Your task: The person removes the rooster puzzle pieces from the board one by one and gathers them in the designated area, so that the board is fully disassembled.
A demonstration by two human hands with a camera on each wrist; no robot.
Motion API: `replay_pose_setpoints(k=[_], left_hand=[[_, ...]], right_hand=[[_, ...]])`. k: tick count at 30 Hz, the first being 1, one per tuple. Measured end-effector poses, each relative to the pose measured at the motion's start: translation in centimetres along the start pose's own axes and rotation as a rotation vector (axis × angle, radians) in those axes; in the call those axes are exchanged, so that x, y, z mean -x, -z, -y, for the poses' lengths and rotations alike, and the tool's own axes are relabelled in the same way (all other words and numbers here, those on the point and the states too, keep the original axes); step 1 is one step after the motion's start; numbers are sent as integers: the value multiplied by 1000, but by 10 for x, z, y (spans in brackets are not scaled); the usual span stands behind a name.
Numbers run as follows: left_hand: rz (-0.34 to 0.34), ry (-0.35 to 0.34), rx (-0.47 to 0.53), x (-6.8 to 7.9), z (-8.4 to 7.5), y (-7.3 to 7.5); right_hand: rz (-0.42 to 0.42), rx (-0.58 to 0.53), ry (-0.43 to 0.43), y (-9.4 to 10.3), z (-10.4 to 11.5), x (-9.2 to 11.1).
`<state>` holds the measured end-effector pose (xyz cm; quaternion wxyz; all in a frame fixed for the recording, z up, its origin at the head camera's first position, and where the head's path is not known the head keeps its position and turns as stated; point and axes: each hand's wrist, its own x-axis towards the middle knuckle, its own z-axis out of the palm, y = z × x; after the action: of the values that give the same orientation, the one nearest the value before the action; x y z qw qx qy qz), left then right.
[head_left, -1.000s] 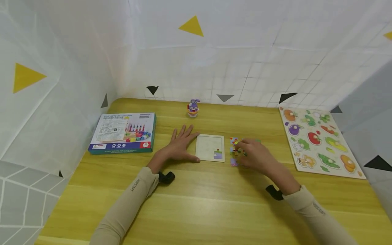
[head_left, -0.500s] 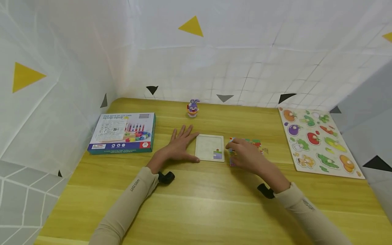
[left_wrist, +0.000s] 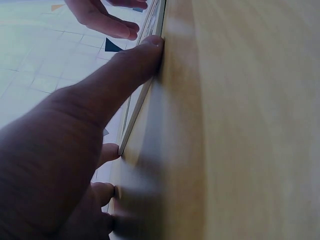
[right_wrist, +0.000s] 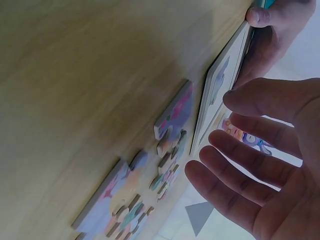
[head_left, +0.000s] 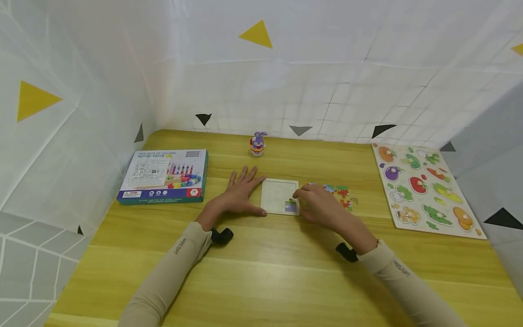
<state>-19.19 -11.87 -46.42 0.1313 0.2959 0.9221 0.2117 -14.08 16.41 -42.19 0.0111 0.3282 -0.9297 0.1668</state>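
Observation:
A square wooden puzzle tray (head_left: 277, 195) lies mid-table, with a purple and green jigsaw piece (head_left: 290, 206) in its lower right corner. My left hand (head_left: 238, 197) is spread flat at the tray's left side, thumb and index finger touching its edge. Over the right edge hangs my right hand (head_left: 323, 206), fingertips close to the seated piece. In the right wrist view that hand's fingers (right_wrist: 235, 187) are loosely extended, and no piece shows between them and the thumb. Beneath and beside it lie loose jigsaw pieces (head_left: 342, 193), partly hidden by the hand in the head view.
A bead toy box (head_left: 163, 177) sits at the left of the table. A purple rabbit figure (head_left: 257, 144) stands behind the tray. At the far right lies a vegetable peg puzzle board (head_left: 426, 190). White sheeting (head_left: 261, 91) rises behind the table.
My right hand has moved left from over the loose pieces to the tray's right edge, uncovering more pieces on its right. The left hand has stayed put.

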Motion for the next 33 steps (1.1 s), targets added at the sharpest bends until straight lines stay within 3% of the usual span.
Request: replay_pose_setpoints(k=[12,22,33], left_hand=[[-9,-14,12,2,-1,2],[9,1,8,0,-1,2],[9,4,16,1,-2,3]], right_hand=[[34,25,35,-6,4,-10],[97,40,13,-8,9,-15],[90,30,41,-12,7,-20]])
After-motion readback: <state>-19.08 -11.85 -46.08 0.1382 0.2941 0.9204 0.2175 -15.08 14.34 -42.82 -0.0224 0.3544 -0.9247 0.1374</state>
